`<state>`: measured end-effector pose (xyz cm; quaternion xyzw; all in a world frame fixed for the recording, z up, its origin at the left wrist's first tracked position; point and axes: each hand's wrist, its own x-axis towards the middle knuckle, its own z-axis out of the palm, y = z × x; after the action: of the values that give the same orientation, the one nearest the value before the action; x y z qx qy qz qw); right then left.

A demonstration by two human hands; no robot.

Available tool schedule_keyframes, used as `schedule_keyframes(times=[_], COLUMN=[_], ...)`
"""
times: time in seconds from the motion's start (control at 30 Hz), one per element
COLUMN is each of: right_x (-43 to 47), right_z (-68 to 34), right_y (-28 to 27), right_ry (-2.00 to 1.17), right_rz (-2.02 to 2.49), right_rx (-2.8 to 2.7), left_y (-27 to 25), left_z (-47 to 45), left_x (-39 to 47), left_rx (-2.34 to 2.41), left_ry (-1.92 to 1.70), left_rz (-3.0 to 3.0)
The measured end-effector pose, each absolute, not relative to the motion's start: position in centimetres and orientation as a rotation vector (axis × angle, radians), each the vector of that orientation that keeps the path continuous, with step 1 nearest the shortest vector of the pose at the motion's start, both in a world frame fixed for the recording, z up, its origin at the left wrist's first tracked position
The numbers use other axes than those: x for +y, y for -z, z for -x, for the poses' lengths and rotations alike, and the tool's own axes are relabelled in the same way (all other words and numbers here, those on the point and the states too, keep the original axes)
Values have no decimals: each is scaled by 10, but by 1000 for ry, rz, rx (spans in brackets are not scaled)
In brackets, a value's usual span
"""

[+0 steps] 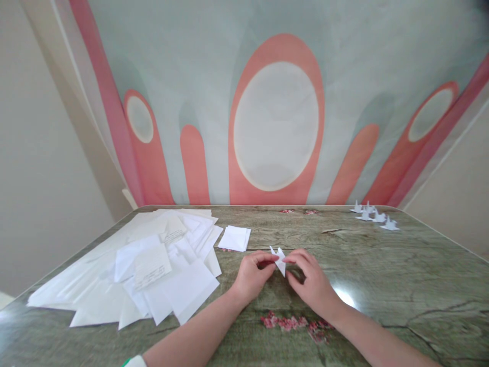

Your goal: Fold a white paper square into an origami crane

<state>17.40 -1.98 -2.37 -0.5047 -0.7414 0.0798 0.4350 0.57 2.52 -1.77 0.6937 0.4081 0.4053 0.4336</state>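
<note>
A small white folded paper crane [281, 262] is held just above the table, between my two hands. My left hand [254, 275] pinches its left side between thumb and index finger. On the other side, my right hand [308, 278] has its fingertips closed on the right part of the paper. Two narrow points stick up from the crane, and a broader point hangs down. A short stack of white paper squares [234, 238] lies beyond my left hand.
A big spread of loose white sheets [191, 288] covers the table's left side, two of them bearing writing. Several finished paper cranes [379, 216] stand at the far right. The wood-patterned tabletop [382, 275] ends at a painted wall [214, 61].
</note>
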Motion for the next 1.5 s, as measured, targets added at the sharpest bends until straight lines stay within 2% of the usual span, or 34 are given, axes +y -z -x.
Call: schedule_keyframes(times=[0.23,0.63,0.77,0.93,1.13,1.5], right_x=[-18,-22,-22,-15,-8,-10], right_z=[-183,-176,-177,-191,-204,-202], right_y=[20,21,21,15,18,19], right_ry=[70,124,48,-191,-212,166], right_rz=[1153,1166,1215,1196,1130,963], right_rx=[-2011,-2239,-2241,-2302,-2318,-2576], left_y=[17,12,10,6,3,5], left_z=[-5,-1,1,3,2,1], left_x=[21,15,15,16,17,17], left_rx=[1003,1052,1043,1025,994,939], left_ry=[-963,-791,-760,-715,-667,-623], left_rz=[-1946,-2451,-2505,-2510,-2589,-2782])
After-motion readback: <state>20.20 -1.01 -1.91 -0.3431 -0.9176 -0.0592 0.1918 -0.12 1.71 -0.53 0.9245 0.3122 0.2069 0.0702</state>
